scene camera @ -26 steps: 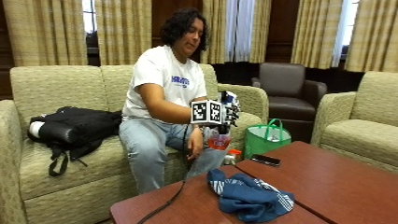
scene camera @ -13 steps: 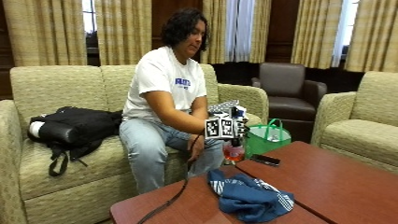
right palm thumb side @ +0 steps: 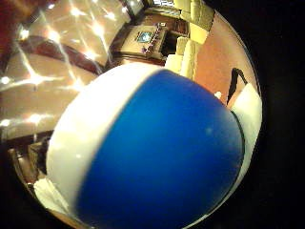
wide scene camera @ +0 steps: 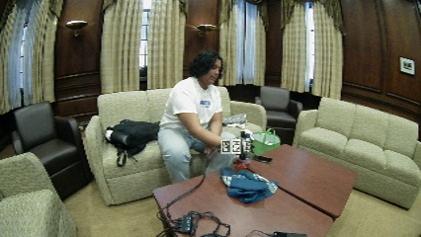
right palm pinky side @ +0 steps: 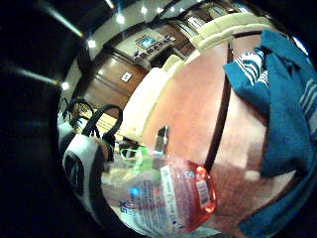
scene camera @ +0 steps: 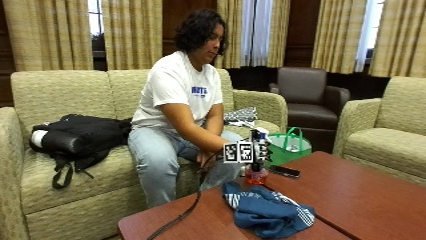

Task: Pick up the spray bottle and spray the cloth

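My gloved right hand (scene camera: 255, 151) grips the spray bottle (scene camera: 256, 174) by its neck, upright, at the near edge of the brown table (scene camera: 359, 190). The bottle is clear with red liquid (right palm pinky side: 171, 198) and a printed label. Its blue and white spray head (right palm thumb side: 157, 152) fills the thumb side palm view. Whether its base touches the table I cannot tell. The blue cloth with white stripes (scene camera: 267, 210) lies crumpled on the table just in front of the bottle, and it also shows beside the bottle as the cloth (right palm pinky side: 282, 109).
A black phone (scene camera: 285, 171) lies on the table behind the bottle. A green bag (scene camera: 290, 146) stands on the floor by the sofa. A black cable (scene camera: 188, 212) runs across the table's near corner. A black backpack (scene camera: 76, 137) lies on the sofa.
My right hand has come down and moved toward the table with the bottle, from chest height to just above the tabletop beside the cloth.
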